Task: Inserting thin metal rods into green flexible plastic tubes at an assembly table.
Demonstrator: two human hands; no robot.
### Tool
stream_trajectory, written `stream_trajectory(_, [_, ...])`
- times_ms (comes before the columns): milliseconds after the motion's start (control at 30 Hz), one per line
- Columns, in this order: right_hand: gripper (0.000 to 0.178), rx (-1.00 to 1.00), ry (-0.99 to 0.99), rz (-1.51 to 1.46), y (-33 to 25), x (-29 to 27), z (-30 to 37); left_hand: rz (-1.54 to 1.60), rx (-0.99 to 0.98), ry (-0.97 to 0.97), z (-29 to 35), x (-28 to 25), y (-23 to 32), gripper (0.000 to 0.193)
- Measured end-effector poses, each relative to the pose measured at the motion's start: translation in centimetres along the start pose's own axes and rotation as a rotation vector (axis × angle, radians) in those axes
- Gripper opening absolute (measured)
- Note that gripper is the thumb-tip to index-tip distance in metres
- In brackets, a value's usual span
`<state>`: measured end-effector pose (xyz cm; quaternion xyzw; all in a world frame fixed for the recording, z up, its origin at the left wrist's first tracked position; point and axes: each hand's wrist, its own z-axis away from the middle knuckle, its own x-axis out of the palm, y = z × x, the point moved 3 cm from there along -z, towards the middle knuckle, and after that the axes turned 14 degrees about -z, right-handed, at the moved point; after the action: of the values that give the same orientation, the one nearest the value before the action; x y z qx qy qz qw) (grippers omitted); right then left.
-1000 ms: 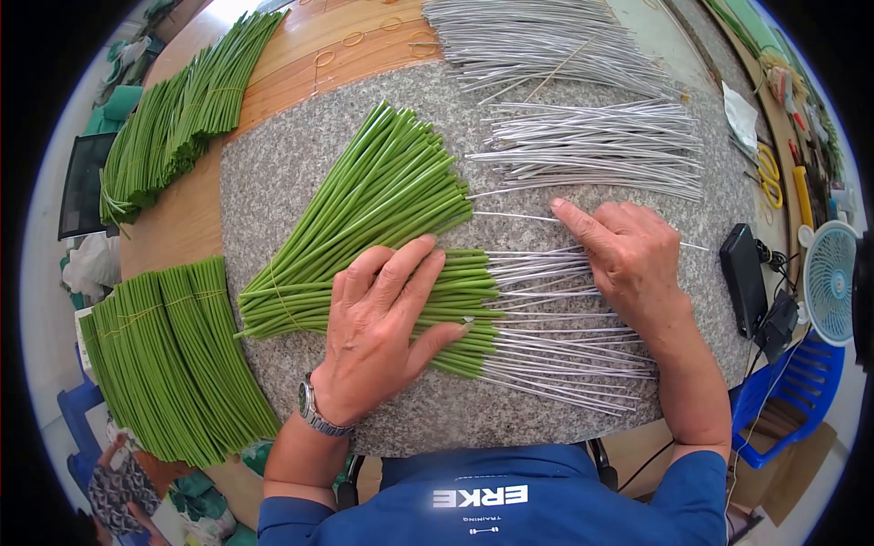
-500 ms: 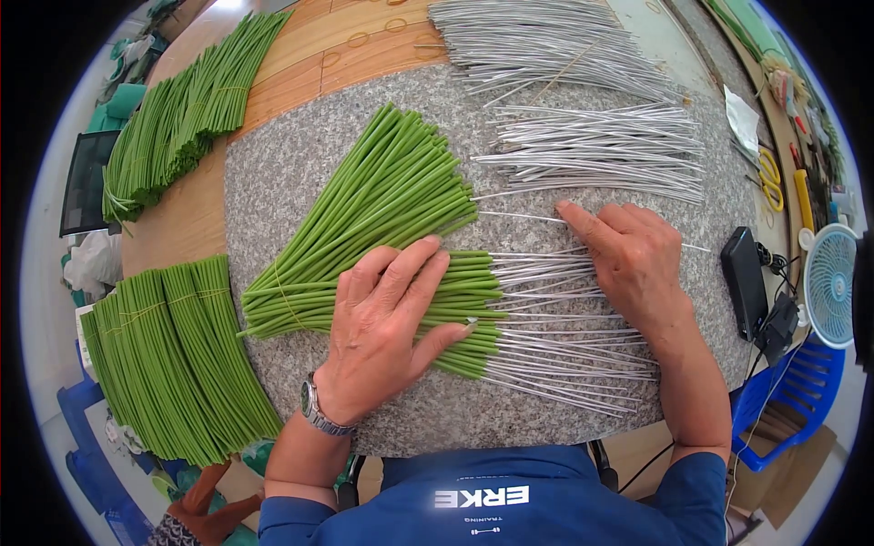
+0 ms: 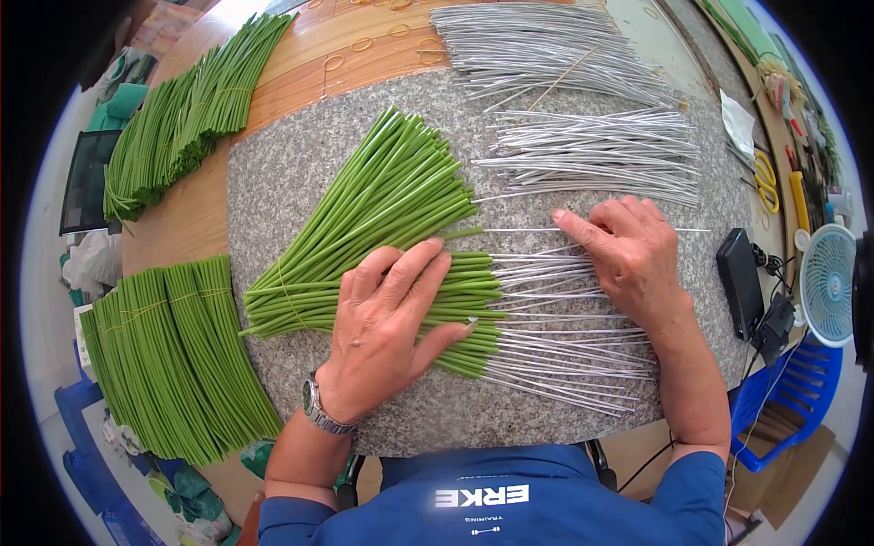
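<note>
A fan of thin green plastic tubes (image 3: 364, 200), tied by a band near its left end, lies on the grey stone-patterned board. Many lower tubes have silvery wires (image 3: 574, 346) sticking out to the right. My left hand (image 3: 387, 318) is over these tubes, fingers bent across them and thumb lower down, holding them against the board. One green tube (image 3: 466, 233) juts past its fingertips. A single straight wire (image 3: 519, 230) runs from that tube's end to my right hand (image 3: 633, 259), whose fingers are curled closed on it. How deep the wire sits is hidden.
Two piles of loose wires, a nearer one (image 3: 592, 155) and a farther one (image 3: 537, 45), lie beyond my right hand. Banded green tube bundles (image 3: 173, 355) lie at left. A black box-shaped device (image 3: 742, 282), yellow-handled scissors (image 3: 766, 182) and a small fan (image 3: 828, 284) are at right.
The wire in my right hand now lines up level with a green tube that has come out beyond my left fingertips. My left hand has barely moved.
</note>
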<state>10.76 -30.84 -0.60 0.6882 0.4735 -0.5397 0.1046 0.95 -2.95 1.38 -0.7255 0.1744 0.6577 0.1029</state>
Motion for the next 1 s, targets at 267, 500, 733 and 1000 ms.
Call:
stream_trajectory(267, [0.042,-0.061,-0.068,-0.229,-0.2,0.4,-1.2,0.014,-0.006,0.009,0.1,0.0,0.1,0.074])
stream_trajectory(500, [0.021,-0.092,-0.075,-0.37,-3.0,3.3,-2.7,0.046,-0.014,0.024,0.0,0.1,0.2,0.071])
stream_trajectory(733, [0.036,-0.041,-0.069,-0.307,-2.9,1.2,-0.5,-0.007,0.035,0.05,0.7,0.1,0.0,0.073])
stream_trajectory(1000, [0.041,0.197,-0.06,-0.212,1.9,-3.9,7.0,-0.023,0.126,-0.039,0.5,-0.9,-0.1,0.104])
